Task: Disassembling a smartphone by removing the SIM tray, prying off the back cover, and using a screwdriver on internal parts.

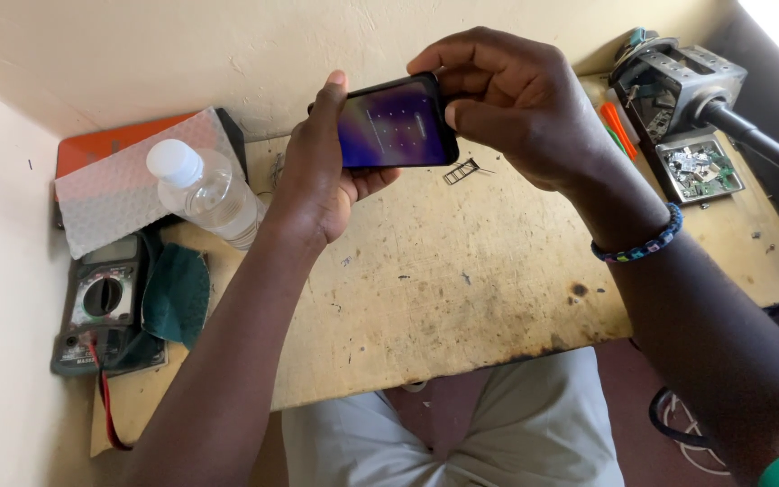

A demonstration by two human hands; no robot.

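Both hands are up over the far middle of the worktop [462,298], clamped on one smartphone [396,124] held sideways with its lit screen facing up. The left hand [317,180] cradles the phone's left end from beneath, thumb laid along the near edge and one finger hooked over the far edge. The right hand [516,99] pinches the right end, thumb on the near corner, fingers curled over the top.

Just beyond the phone's right end, a small SIM tray [463,170] lies flat on the worktop, apart from the phone. Toward the left edge stand a clear plastic water bottle [205,191] with a white cap, a multimeter [101,302] with a red lead, and a dark green cloth [178,293] beside it. At the far right corner sit a microscope stand [678,77] and a tray of circuit-board scraps [701,167].

Judging by the lit screen showing a dot grid and the tray lying out, the step in hand looks like checking the powered-on phone. A next move would call for freeing one thumb or finger for the screen, or setting the phone down, while the other hand keeps it steady.
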